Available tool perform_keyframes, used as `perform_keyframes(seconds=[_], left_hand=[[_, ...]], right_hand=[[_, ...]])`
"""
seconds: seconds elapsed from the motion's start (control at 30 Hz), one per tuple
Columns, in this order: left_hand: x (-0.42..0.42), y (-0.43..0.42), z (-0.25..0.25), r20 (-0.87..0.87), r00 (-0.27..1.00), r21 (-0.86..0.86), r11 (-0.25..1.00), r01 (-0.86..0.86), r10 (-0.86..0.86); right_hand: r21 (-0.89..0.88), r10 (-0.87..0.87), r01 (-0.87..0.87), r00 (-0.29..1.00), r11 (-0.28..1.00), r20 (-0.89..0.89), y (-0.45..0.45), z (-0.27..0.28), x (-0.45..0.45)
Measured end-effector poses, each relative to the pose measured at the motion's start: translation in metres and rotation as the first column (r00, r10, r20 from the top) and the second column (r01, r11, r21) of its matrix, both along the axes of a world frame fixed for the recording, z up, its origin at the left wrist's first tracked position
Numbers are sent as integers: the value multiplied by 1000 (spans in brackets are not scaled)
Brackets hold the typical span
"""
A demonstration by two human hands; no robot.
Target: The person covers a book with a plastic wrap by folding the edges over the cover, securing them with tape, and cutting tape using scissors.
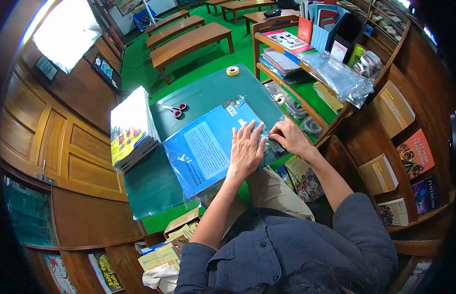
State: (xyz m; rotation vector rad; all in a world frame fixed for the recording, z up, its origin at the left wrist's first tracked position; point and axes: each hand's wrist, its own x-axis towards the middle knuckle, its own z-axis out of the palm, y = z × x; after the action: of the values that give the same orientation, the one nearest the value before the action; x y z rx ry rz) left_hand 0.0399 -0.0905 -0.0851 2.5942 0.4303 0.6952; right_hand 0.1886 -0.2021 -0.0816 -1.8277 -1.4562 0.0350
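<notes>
A blue book point(203, 142), back cover up with a white text panel and barcode, lies on the green table point(154, 191). Clear plastic film point(272, 147) shows along its right edge, glossy in the light. My left hand point(246, 151) rests on the book's right part, fingers stretched out. At that same edge my right hand point(292, 138) has thumb and fingers closed on the film; the fingertips are partly hidden. Scissors point(176, 110) with dark red handles lie beyond the book, blades apart. A tape roll point(232, 71) sits near the table's far corner.
A thick stack of books point(132, 127) stands on the table's left side. To the right, a wooden shelf point(279, 41) bears files and plastic packets point(336, 76). Below the near edge is a pile of books point(162, 257). Wooden benches point(189, 44) stand beyond.
</notes>
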Motion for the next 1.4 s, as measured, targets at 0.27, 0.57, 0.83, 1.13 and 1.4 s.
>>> perform_keyframes(seconds=[0.27, 0.57, 0.83, 1.13, 1.4], left_hand=[[2, -2, -4, -16, 999, 69, 997, -28, 29], [-1, -9, -10, -31, 994, 189, 976, 106, -102], [-37, -34, 0, 62, 973, 107, 971, 214, -221], [-127, 32, 28, -66, 895, 180, 888, -423, 440], [-157, 38, -3, -101, 785, 60, 792, -608, 611]], right_hand=[[-121, 71, -66, 997, 990, 37, -21, 17, -9], [-69, 43, -54, 987, 996, -152, 12, 44, -14], [-119, 42, -8, 957, 993, 286, 94, -1, 0], [-455, 103, 55, 944, 889, 314, 101, -5, -4], [-524, 126, 126, 899, 842, 419, 111, 18, -30]])
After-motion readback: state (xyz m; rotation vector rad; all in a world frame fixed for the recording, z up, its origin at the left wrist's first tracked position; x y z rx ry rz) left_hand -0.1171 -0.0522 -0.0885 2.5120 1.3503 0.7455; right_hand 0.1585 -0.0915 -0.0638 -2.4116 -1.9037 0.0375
